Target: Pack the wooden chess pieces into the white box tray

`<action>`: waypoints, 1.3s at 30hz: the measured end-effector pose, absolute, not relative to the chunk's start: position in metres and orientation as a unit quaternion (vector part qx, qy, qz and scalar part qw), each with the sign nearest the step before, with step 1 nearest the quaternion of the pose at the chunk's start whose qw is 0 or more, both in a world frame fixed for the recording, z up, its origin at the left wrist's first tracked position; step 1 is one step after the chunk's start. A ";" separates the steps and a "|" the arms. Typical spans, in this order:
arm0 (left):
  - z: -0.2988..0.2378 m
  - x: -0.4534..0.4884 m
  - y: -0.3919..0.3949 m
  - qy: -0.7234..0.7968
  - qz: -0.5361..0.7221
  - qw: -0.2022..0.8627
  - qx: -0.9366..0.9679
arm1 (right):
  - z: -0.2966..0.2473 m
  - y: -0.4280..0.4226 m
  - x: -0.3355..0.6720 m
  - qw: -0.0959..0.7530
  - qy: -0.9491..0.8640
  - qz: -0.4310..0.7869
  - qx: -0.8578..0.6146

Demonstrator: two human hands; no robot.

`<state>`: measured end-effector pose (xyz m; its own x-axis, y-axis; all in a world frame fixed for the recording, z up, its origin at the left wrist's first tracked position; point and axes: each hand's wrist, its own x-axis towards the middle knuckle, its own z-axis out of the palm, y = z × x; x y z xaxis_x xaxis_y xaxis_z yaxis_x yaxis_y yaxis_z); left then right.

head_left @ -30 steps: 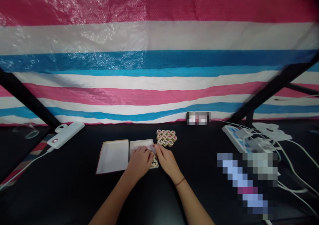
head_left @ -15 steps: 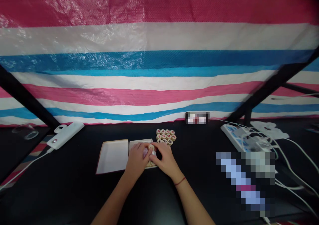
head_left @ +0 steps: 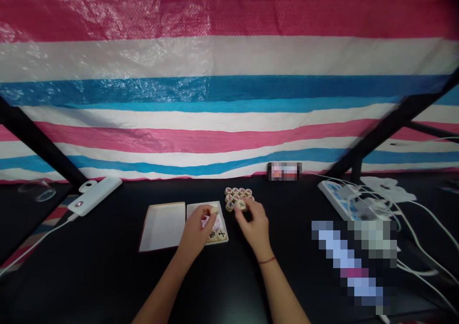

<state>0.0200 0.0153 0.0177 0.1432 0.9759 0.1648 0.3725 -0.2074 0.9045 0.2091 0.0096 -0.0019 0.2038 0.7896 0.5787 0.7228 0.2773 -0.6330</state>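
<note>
Between the thumb and fingers of my right hand (head_left: 255, 223) is a round xiangqi piece (head_left: 241, 204), held at the near side of the laid-out pieces. Those pieces (head_left: 235, 191), cream with red or dark characters, form rows on the black table. My left hand (head_left: 198, 226) pinches another pale piece (head_left: 214, 210) above the white box (head_left: 223, 214). Inside the box are several dark-marked pieces (head_left: 221, 234) and some crumpled clear plastic (head_left: 215, 222). Part of the box's left side is hidden by my left hand.
The open box lid (head_left: 163, 226) lies left of the box. A white power bank (head_left: 95, 196) with a cable is at the left. Right are a power strip (head_left: 337, 197), tangled white cables and a blurred-out object (head_left: 349, 262). A striped tarp (head_left: 229, 90) hangs behind.
My hands were together over the box; my right hand has moved right to the rows with a piece. My left hand stays over the box, now pinching a piece.
</note>
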 end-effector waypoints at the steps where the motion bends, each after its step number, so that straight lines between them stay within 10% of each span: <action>1: 0.017 0.019 0.016 0.516 0.414 0.366 0.655 | -0.005 0.011 0.219 0.497 -0.584 0.013 -0.642; 13: 0.013 0.013 0.023 0.514 0.463 0.533 0.487 | -0.047 0.024 0.266 0.337 -0.552 0.041 -0.762; 29: -0.004 0.027 0.010 0.446 0.406 0.257 0.755 | 0.012 0.000 0.177 0.509 -0.684 0.191 -0.487; 39: -0.001 0.021 0.011 0.447 0.354 0.169 0.804 | -0.009 0.012 0.221 0.537 -0.539 0.077 -0.644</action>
